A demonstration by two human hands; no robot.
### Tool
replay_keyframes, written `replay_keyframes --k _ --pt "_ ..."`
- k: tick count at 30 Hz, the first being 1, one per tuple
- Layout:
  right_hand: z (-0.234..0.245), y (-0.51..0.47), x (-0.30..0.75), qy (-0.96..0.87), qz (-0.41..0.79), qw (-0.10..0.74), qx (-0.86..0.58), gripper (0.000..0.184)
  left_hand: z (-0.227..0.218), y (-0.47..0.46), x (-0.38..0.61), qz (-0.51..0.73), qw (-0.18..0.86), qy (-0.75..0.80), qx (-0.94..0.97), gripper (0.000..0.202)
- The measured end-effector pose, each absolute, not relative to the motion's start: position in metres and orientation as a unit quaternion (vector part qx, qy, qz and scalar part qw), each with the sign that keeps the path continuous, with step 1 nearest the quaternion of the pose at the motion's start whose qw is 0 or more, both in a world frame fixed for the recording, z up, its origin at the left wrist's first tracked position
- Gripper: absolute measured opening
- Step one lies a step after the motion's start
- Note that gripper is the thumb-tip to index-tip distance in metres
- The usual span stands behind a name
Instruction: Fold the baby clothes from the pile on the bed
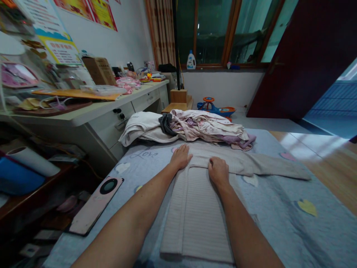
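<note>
- Resting with left hand [181, 157] nearly flat, fingers extended, at ribbed garment's [203, 212] upper edge;
- touching sleeve [279, 167] with right hand [219, 169], fingers curled; unable to tell any grip;
- laid out on bed [281, 227];
- on bench [102, 107], cardboard box [100, 70]; contents hidden.

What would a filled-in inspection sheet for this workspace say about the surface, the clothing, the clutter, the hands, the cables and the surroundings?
Surface: blue patterned blanket, lightly creased.
Clothing: ribbed pale shirt laid out, one sleeve stretched toward the right.
Clutter: clothes pile beyond the shirt; phone to its left; desk crowded with small items.
Hands: left hand at the shirt's left edge, fingers outstretched; right hand on the shirt, fingers curled, grip unclear.
Cables: yellow cord beside a dark pole; white cord at the far left.
Surroundings: window, blue-capped bottle before it; dark red door; ride-on toy.
</note>
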State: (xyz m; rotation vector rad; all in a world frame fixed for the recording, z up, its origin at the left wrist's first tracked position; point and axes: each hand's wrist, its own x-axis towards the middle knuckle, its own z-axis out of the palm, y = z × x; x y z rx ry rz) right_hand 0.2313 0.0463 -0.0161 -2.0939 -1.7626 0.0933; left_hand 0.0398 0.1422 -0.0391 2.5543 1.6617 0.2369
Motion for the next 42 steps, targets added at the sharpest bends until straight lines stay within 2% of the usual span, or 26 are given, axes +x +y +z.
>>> replay_keyframes --k 5,8,11,16,25,34,42 --pt "-0.012 0.049 0.248 -0.593 0.036 0.189 -0.782 0.033 -0.034 0.140 0.045 0.046 0.069 0.578 0.812 0.057" --pt "-0.010 0.052 0.267 -0.543 0.018 0.218 -0.811 0.034 -0.034 0.134 0.051 0.030 0.072 0.589 0.804 0.053" --pt "-0.009 0.053 0.291 -0.487 -0.007 0.264 -0.833 0.034 -0.037 0.126 0.053 0.069 0.040 0.564 0.822 0.049" --pt "-0.017 0.053 0.319 -0.415 -0.013 0.307 -0.857 0.043 -0.039 0.119 0.053 0.085 0.029 0.547 0.832 0.053" --pt "-0.026 0.053 0.333 -0.374 -0.010 0.250 -0.893 0.051 -0.039 0.118 0.052 0.084 0.040 0.546 0.833 0.068" --pt "0.003 0.043 0.330 -0.397 -0.047 0.242 -0.884 0.032 -0.037 0.115 0.053 0.086 0.044 0.554 0.827 0.069" --pt "0.035 0.028 0.313 -0.586 0.058 0.234 -0.773 0.011 -0.036 0.115 0.052 0.093 0.055 0.554 0.825 0.069"
